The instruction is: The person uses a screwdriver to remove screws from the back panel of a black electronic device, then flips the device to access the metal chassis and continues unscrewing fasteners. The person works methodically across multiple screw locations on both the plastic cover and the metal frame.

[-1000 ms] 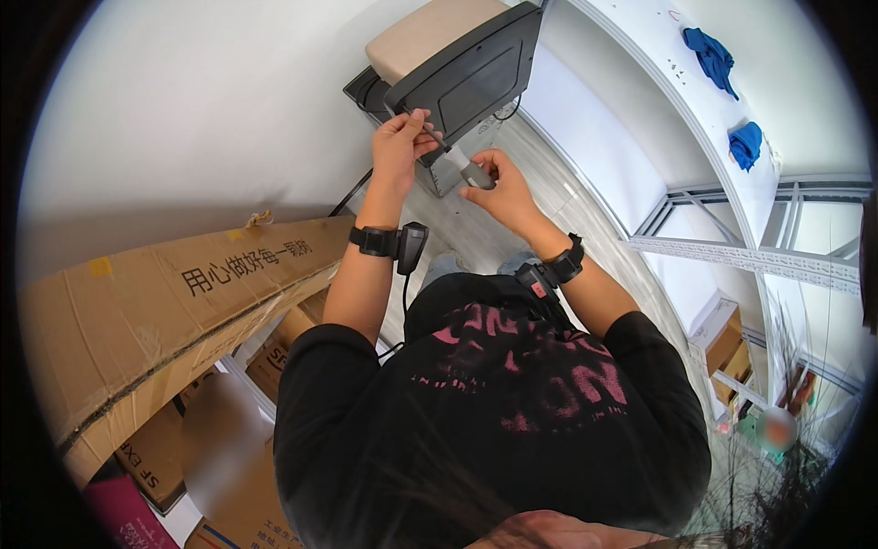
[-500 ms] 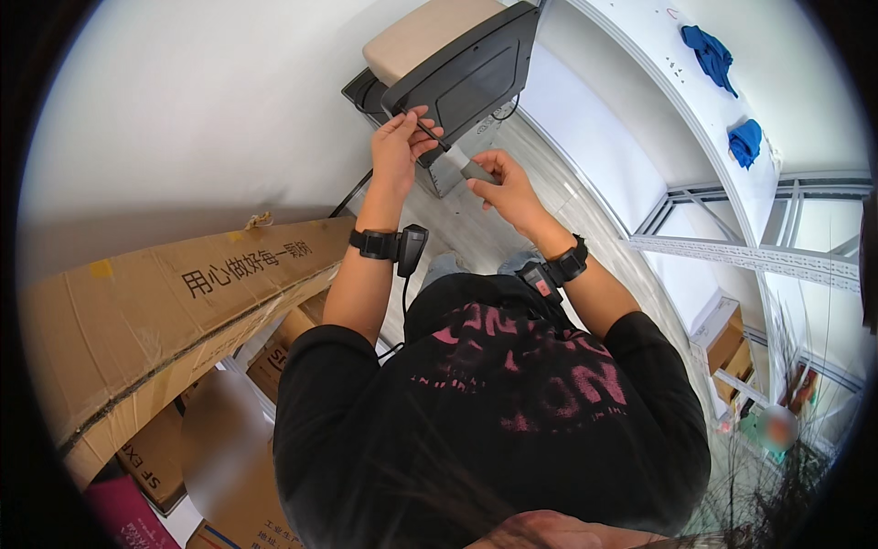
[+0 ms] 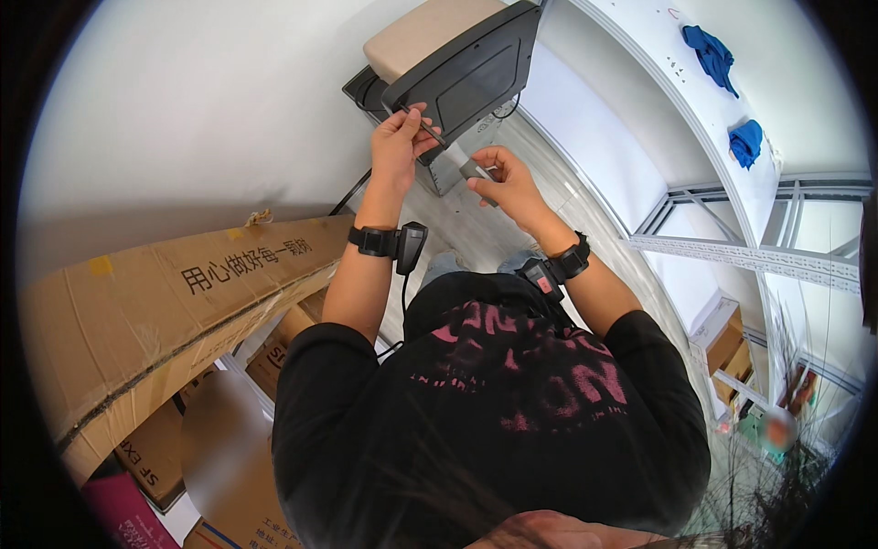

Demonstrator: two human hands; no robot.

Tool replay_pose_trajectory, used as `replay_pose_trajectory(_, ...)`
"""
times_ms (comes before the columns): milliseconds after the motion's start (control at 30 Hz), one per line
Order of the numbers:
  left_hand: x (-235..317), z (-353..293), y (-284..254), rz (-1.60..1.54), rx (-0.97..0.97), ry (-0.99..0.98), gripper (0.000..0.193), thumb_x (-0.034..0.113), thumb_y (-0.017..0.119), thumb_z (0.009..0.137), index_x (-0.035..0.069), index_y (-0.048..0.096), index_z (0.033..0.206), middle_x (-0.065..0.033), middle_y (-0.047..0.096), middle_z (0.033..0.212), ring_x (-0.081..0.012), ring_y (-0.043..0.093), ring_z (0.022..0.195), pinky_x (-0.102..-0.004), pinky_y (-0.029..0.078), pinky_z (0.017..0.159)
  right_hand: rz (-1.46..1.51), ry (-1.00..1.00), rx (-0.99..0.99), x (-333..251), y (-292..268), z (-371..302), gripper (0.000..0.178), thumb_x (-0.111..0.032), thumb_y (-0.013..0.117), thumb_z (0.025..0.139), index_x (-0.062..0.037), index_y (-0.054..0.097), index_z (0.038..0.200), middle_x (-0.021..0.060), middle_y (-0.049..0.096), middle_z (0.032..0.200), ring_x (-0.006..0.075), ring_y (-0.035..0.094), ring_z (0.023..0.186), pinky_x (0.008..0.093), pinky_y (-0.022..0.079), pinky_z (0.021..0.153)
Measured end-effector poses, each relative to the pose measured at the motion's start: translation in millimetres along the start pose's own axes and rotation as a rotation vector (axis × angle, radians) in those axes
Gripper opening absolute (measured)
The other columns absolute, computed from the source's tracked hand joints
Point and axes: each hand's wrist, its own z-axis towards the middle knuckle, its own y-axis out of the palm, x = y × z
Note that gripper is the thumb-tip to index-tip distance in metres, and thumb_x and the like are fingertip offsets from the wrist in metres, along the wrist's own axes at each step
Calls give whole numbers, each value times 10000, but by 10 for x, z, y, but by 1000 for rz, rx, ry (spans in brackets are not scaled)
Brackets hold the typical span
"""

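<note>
A screwdriver slants down from the near left corner of a dark panel (image 3: pixel 476 82). My left hand (image 3: pixel 401 137) pinches its thin dark shaft (image 3: pixel 433 135) close to the panel, thumb and fingertips together. Lower right, the fingers of my right hand (image 3: pixel 508 183) are closed round its grey handle (image 3: pixel 476 172). Between shaft and handle is a pale section that is hard to make out against the floor. Where the tip meets the panel is hidden by my left fingers. The panel stands tilted against a beige padded block (image 3: pixel 425 37).
A long cardboard box (image 3: pixel 183 284) runs along the wall to my left, with more cartons (image 3: pixel 155 453) below. On the right stands white metal shelving (image 3: pixel 745 252) with blue cloths (image 3: pixel 745 144) on a board. A black cable (image 3: pixel 506 112) loops beside the panel.
The grey handle has turned slightly in my right fingers, showing a broader face. My right fingers have shifted a little on it. My left hand has stayed at the shaft.
</note>
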Motion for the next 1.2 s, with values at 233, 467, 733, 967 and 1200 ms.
replay_pose_trajectory(233,19,-12,16,-31,-25,-13,285,202,528,952,-16,560,1134,-54,623,836,-165,654,767,-263,564,672,-211,-251,43,76,-28,22,394,17,705,733,-28,538,1087,37,581,997,121,546,910,261,454,830)
replay_pose_trajectory(467,34,-33,20,-55,-49,-25,287,197,525,953,-17,555,1142,-58,625,845,-167,658,771,-260,564,673,-171,-254,42,66,-23,7,388,29,704,727,-30,541,1074,32,580,980,115,543,906,258,449,830)
replay_pose_trajectory(733,32,-45,35,-59,-54,-37,282,195,524,952,-16,556,1138,-60,627,841,-176,662,776,-276,566,678,-139,-248,32,61,-38,-9,383,49,693,732,-31,536,1072,31,580,979,112,542,904,256,450,827)
replay_pose_trajectory(967,29,-50,44,-88,-75,-39,276,187,520,952,-22,558,1128,-75,632,850,-189,663,782,-283,566,685,-134,-238,31,95,-77,-2,381,55,690,732,-37,537,1068,29,582,986,114,548,922,258,462,824)
replay_pose_trajectory(1200,28,-49,1,-105,-96,-42,279,182,495,957,-38,556,1118,-98,635,860,-208,666,801,-288,571,687,-114,-219,38,72,-80,-29,374,57,686,735,-39,537,1064,27,582,994,112,550,940,254,468,815)
